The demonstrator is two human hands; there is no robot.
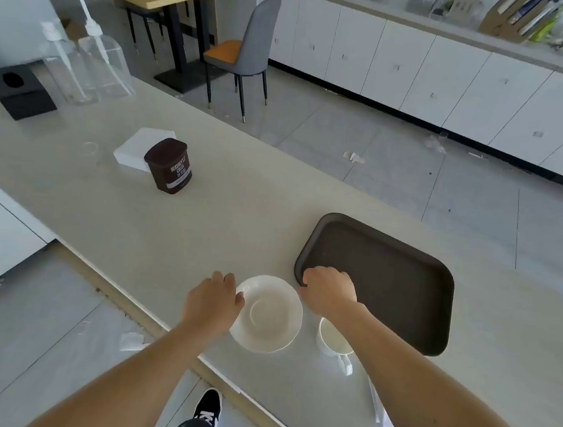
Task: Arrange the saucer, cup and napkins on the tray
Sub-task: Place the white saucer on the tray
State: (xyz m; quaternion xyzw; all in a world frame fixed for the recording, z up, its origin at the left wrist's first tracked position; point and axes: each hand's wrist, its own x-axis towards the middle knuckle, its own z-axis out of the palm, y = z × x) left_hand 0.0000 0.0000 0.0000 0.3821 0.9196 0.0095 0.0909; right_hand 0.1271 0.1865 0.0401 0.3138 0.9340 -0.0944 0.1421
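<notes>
A white saucer (268,315) lies on the counter near its front edge. My left hand (213,301) holds its left rim, thumb on top and fingers curled below. A dark brown tray (401,280) with nothing on it lies to the right. My right hand (329,292) grips the tray's near-left corner. A white cup (331,338) stands upright just right of the saucer, partly hidden under my right forearm. A stack of white napkins (135,149) lies far back on the left. Something white and flat (381,412) shows beneath my right forearm; I cannot tell what it is.
A brown cocoa jar (169,166) stands in front of the napkin stack. Two clear pump bottles (95,61) and a black box (18,90) stand at the counter's far left. The counter's front edge (146,317) runs just below my hands.
</notes>
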